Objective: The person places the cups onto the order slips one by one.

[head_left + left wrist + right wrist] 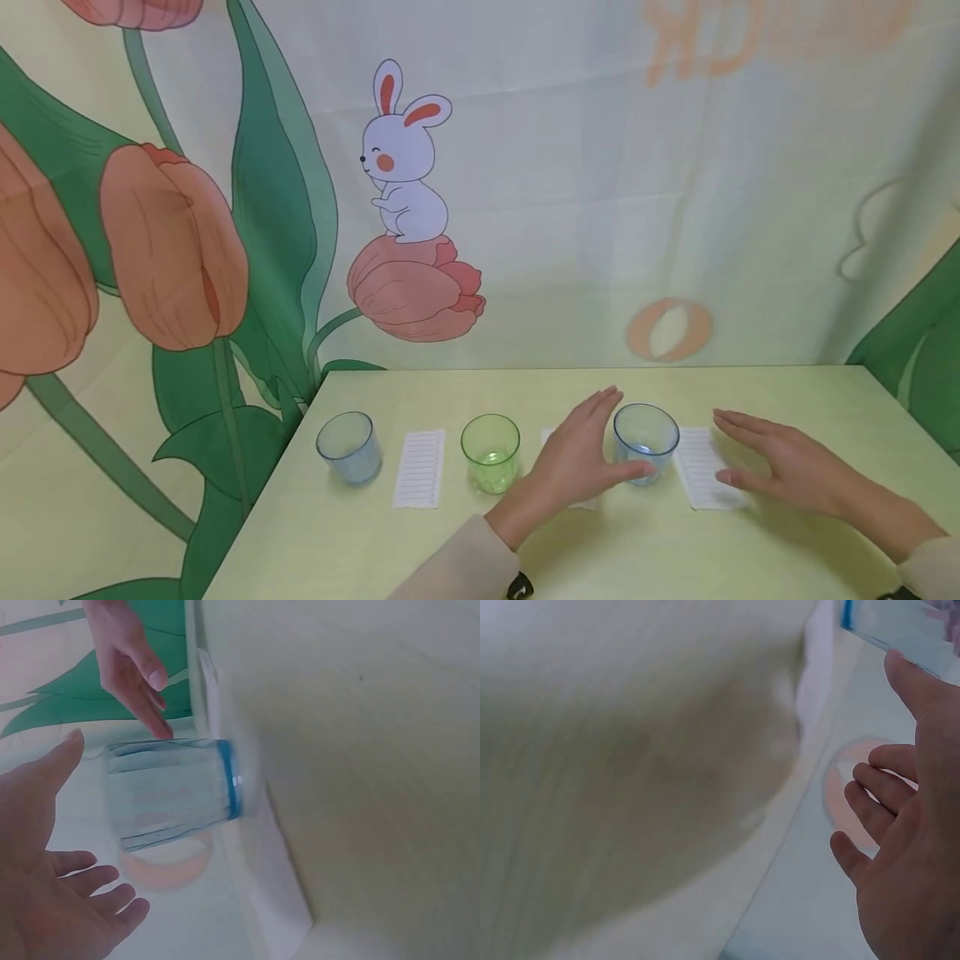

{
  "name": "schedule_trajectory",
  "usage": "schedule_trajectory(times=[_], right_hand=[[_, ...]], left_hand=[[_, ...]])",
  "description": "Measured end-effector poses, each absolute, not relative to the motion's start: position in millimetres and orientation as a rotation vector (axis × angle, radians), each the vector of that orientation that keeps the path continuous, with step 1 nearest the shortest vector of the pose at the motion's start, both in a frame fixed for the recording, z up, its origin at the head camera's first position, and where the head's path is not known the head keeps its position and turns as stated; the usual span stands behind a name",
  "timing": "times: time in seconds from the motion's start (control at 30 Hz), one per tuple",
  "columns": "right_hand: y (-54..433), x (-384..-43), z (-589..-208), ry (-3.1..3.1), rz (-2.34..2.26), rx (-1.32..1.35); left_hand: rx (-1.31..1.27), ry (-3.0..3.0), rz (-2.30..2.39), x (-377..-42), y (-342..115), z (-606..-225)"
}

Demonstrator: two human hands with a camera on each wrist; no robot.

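Both left hand (573, 457) and right hand (797, 468) hold nothing, thumbs apart; a sideways bump may topple the glass (647, 443) between.

Staged tabletop setting: tulip-and-rabbit backdrop cloth (555, 225) behind pale-yellow table (337, 542).

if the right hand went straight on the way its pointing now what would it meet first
Probably the blue glass next to the left hand. In the head view the right hand points across a gap toward it, but depth is unclear, so its fingers might pass behind the rim.
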State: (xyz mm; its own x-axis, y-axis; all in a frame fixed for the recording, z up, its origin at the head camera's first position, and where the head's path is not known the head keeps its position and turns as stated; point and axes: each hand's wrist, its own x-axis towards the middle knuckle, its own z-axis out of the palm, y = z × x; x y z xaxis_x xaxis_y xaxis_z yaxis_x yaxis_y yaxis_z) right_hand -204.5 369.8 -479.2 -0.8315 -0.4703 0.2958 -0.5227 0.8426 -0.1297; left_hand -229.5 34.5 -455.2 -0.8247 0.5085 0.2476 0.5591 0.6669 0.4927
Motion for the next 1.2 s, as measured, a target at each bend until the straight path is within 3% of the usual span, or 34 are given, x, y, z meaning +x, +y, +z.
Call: schedule_trajectory(times=[0.43,1.2], right_hand=[[384,-205,-511,-2.737,0.193,0.856],[382,-200,-527,-2.714,0.321,0.914]], left_hand=[[-0.87,-2.808,-0.945,-243,56,-475],[-0.861,-2.813,-1.004,-247,61,-475]])
